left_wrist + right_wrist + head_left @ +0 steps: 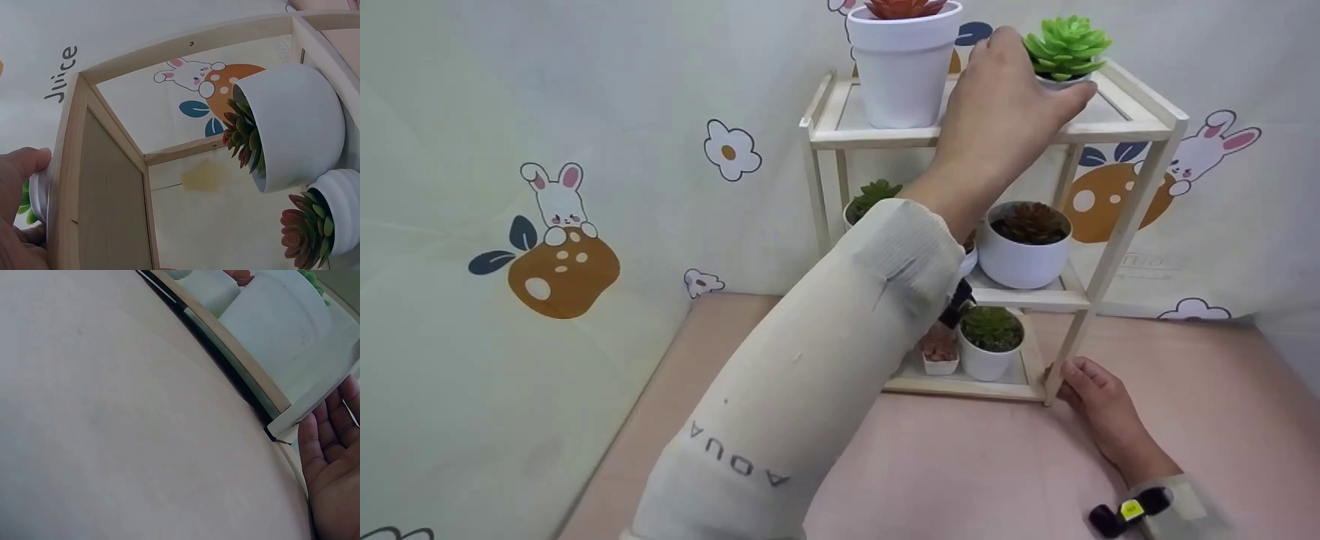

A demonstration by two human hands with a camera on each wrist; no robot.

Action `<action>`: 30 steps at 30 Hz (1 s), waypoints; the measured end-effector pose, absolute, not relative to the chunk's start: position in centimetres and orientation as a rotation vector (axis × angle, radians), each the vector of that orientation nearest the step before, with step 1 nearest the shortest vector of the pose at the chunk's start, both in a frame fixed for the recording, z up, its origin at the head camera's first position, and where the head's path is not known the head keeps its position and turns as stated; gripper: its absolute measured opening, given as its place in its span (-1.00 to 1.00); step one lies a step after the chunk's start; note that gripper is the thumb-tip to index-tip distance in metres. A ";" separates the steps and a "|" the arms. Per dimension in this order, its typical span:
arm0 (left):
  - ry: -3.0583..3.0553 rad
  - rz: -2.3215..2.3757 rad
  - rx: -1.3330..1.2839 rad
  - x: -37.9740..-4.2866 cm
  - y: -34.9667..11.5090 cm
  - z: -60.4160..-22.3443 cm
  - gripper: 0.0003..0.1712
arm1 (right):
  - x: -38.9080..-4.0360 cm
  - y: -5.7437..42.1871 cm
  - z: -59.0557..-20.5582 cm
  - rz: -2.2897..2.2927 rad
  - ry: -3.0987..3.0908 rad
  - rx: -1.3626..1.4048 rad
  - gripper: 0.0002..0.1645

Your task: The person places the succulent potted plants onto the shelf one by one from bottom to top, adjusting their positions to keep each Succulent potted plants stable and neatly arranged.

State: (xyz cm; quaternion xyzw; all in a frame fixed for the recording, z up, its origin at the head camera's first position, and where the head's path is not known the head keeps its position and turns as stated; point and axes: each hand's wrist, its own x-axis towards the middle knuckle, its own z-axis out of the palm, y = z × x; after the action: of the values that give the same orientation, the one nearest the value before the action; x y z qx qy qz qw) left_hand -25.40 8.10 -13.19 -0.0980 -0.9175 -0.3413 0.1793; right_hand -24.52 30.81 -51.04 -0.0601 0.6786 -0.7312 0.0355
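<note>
On the top board of a wooden plant shelf, my left hand holds a small white pot with a bright green succulent, thumb on one side and fingers on the other. The hand hides most of that pot in the head view. Beside it stands a taller white pot with a red succulent. Down at the shelf's front right leg, my right hand grips the post near its foot; in the right wrist view its fingers reach behind the side piece.
A round white pot with a dark red succulent stands on the middle board. Below are a white pot with a green plant and a small pot of pinkish leaves. The pink tabletop meets a printed wall cloth.
</note>
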 end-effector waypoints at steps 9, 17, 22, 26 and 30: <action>-2.625 -0.915 -0.254 -25.4 8.3 -13.0 -0.20 | -24.5 30.9 -51.0 -2.255 2.073 -0.199 -0.46; -2.649 -0.931 -0.232 -25.6 8.4 -12.8 -0.19 | -24.6 31.0 -51.0 -2.250 2.083 -0.186 -0.48; -2.679 -0.924 -0.199 -25.7 8.5 -12.7 -0.20 | -24.7 30.8 -51.3 -2.268 2.094 -0.169 -0.50; -2.686 -0.947 -0.186 -25.7 8.3 -12.8 -0.23 | -24.8 30.6 -51.4 -2.273 2.112 -0.147 -0.52; -2.690 -0.967 -0.181 -25.6 8.3 -12.8 -0.24 | -24.8 30.8 -51.4 -2.248 2.121 -0.158 -0.49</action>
State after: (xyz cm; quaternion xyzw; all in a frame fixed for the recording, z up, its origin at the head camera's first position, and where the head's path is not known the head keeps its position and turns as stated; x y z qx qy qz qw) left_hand -25.63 8.27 -12.80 -0.0626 -0.9301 -0.3343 0.1384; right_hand -24.79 30.79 -51.38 -0.0509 0.6851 -0.7262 0.0234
